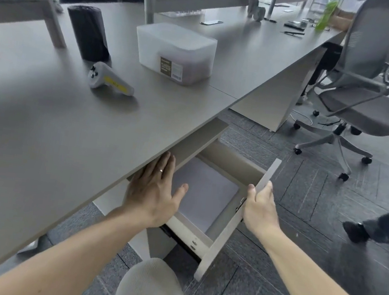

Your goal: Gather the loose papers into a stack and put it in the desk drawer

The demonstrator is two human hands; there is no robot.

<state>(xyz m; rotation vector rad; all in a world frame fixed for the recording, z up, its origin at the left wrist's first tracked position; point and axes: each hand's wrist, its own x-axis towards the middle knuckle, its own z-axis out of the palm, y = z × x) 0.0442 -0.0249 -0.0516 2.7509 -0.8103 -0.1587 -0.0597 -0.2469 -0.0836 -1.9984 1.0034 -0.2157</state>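
The desk drawer stands pulled out under the grey desk. A flat stack of white papers lies on its bottom. My left hand hovers over the drawer's left side, fingers spread and flat, fingertips under the desk edge, holding nothing. My right hand grips the top edge of the drawer's front panel, thumb on the inside.
On the desk stand a translucent plastic storage box, a black cylinder and a white handheld controller. A grey office chair stands to the right. Another person's foot is on the floor at the right. My knee is below the drawer.
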